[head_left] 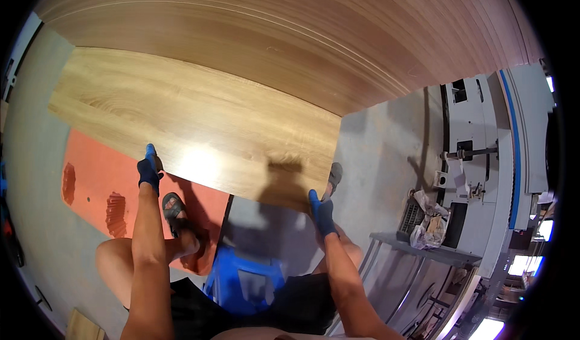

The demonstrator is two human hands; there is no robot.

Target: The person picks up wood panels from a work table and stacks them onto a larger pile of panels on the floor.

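A blue plastic stool [241,282] sits nearest, between the person's bare knees, just below the near edge of the long light-oak rectangular wooden board [187,125]. The left hand [148,170], in a dark blue glove, is closed around that near edge toward the board's left part, and the right hand [321,210], gloved the same, grips the near right corner, so the board is held level above the sandalled feet. Under the board's left part lies a flat orange-red sheet [96,183] on the grey concrete floor [374,153]. Beyond the board's far edge rises a stack of darker brown wood panels [290,32]. Right of the board stands a grey-white machine [483,159].
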